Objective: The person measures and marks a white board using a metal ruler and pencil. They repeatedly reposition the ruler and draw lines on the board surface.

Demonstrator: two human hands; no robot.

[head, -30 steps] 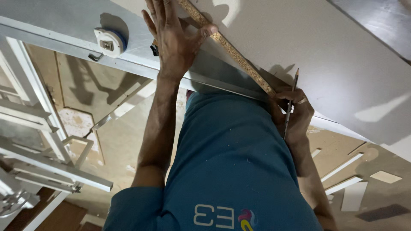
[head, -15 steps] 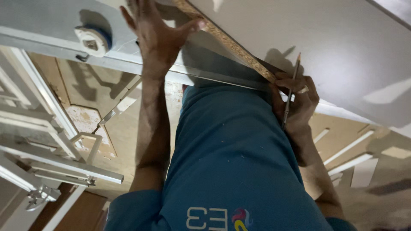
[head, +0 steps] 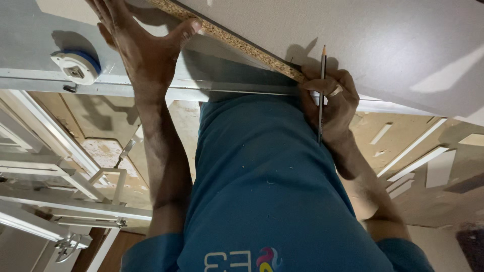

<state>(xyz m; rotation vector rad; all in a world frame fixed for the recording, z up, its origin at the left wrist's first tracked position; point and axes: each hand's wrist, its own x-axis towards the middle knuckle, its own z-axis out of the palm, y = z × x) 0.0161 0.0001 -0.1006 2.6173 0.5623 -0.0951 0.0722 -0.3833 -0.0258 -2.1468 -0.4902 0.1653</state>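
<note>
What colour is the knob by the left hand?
White with a blue rim: the knob, in the head view.

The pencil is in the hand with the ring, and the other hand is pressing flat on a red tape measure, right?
Not quite. In the head view the pencil is in the right hand with the ring, but the left hand presses on the board. The tape measure is white and blue, untouched.

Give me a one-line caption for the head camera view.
Left hand steadies a chipboard panel; right hand holds a pencil.
</note>
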